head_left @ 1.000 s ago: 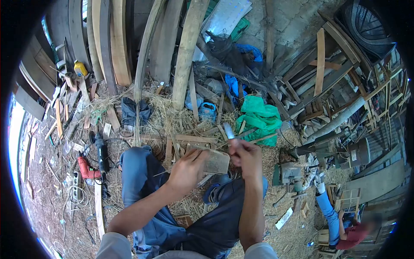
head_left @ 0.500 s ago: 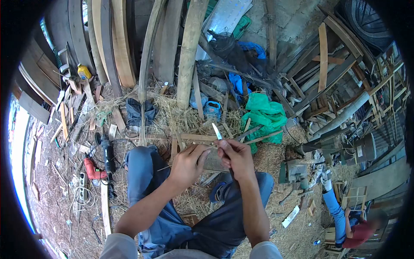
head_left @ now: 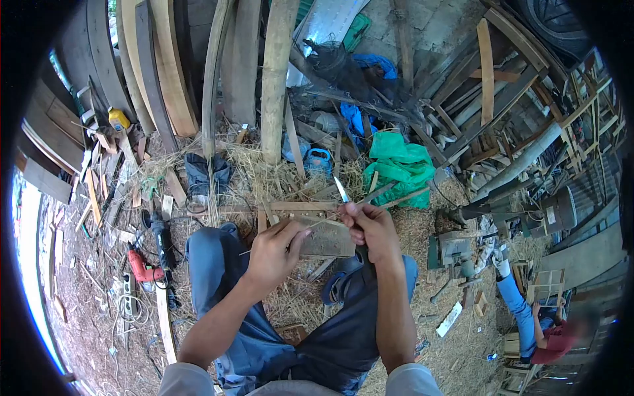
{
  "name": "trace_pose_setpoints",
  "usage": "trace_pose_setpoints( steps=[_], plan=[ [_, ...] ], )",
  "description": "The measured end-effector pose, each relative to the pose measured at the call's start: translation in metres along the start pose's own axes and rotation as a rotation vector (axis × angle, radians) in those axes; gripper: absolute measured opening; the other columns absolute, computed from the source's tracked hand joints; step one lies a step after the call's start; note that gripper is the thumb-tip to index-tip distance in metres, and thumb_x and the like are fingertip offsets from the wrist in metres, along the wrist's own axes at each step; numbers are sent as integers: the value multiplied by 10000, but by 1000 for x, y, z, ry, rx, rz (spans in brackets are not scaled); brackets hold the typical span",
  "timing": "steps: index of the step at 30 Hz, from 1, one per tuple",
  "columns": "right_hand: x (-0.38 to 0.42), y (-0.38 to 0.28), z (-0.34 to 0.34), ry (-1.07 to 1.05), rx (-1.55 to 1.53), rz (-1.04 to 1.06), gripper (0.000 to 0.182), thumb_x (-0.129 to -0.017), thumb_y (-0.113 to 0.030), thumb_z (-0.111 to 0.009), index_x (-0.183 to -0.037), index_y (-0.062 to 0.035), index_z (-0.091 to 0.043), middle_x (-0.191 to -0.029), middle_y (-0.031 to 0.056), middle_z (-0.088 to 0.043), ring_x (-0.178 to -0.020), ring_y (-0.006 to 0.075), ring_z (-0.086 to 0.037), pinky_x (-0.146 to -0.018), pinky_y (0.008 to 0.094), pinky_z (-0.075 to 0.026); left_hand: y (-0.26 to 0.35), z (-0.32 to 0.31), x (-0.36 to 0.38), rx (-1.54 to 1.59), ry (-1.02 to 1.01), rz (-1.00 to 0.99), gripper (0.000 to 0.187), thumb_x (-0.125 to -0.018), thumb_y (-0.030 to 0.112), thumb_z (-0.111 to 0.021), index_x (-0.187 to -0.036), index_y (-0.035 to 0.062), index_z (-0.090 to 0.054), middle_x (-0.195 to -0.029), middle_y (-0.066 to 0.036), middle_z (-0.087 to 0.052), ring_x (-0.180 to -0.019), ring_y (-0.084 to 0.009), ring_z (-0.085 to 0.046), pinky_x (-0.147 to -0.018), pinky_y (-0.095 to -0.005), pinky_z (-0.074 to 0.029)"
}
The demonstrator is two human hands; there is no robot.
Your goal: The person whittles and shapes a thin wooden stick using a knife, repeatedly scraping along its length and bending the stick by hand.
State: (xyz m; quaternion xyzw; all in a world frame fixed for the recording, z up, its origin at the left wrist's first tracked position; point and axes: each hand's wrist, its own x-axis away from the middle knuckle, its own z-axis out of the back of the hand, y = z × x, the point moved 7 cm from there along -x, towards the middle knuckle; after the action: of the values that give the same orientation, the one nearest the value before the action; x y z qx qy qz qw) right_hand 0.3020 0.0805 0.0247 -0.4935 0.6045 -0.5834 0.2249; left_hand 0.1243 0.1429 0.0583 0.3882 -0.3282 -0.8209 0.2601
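My right hand (head_left: 372, 231) is closed round a knife (head_left: 342, 190), its pale blade pointing up and away from me; the handle is mostly hidden in the fist. My left hand (head_left: 274, 252) pinches a thin strip (head_left: 322, 223), which looks like split bamboo or wood. One end of the strip runs toward the right hand, and a short tail shows left of the left hand. Beneath and between the hands lies a wooden block (head_left: 325, 241), between my knees.
A red power drill (head_left: 142, 265) and an angle grinder (head_left: 160, 239) lie at left beside a power strip (head_left: 129, 294). A green plastic bag (head_left: 399, 165) lies ahead on shavings. Boards (head_left: 173, 66) lean at the back. Another person (head_left: 551, 340) sits at far right.
My hands have moved apart: the left toward me and left, the right slightly to the right with the knife. More of the strip and block shows between them. The view has shifted slightly.
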Motion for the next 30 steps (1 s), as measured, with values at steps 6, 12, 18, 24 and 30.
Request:
trace_pose_setpoints(
  steps=[6, 12, 18, 24, 30],
  plan=[
    [-10, -7, 55, 153, -116, 98, 232, -899, -208, -619, -966, 14, -624, -690, -7, -541, -479, 39, -375, -415, 194, -245, -2, 2, 1, -16, -45, 24, 72, -825, 21, -645, -893, 8, -624, -750, -148, -628, -623, -283, -616, -569, -326, -473],
    [5, -11, 19, 180, 60, 125, 257, -900, -216, -620, -1023, 10, -611, -675, 13, -552, -474, 41, -399, -411, 191, -269, -10, -5, -5, 17, 33, 80, 74, -834, 51, -652, -893, 17, -625, -746, -148, -635, -589, -271, -616, -525, -310, -467],
    [1, 9, -20, -45, -56, -28, 278, -897, -227, -628, -1010, 27, -635, -657, 4, -538, -468, 40, -382, -412, 193, -266, -9, -8, -6, 49, 11, 111, 77, -832, 81, -642, -882, 34, -606, -756, -177, -622, -675, -354, -617, -583, -400, -477],
    [-4, 7, 0, -41, -143, -86, 266, -892, -203, -630, -957, 55, -639, -658, 1, -532, -471, 46, -386, -411, 193, -256, 0, -7, -5, 0, -25, -31, 77, -837, 41, -646, -898, 7, -614, -770, -160, -644, -614, -276, -638, -546, -317, -481],
    [-14, -16, 70, 199, -214, 115, 252, -896, -221, -618, -936, 27, -631, -671, -27, -527, -469, 36, -366, -414, 179, -244, -19, 6, 0, 53, -28, 105, 53, -850, 23, -627, -892, 0, -606, -671, -116, -617, -525, -156, -597, -500, -268, -439]
  ],
)
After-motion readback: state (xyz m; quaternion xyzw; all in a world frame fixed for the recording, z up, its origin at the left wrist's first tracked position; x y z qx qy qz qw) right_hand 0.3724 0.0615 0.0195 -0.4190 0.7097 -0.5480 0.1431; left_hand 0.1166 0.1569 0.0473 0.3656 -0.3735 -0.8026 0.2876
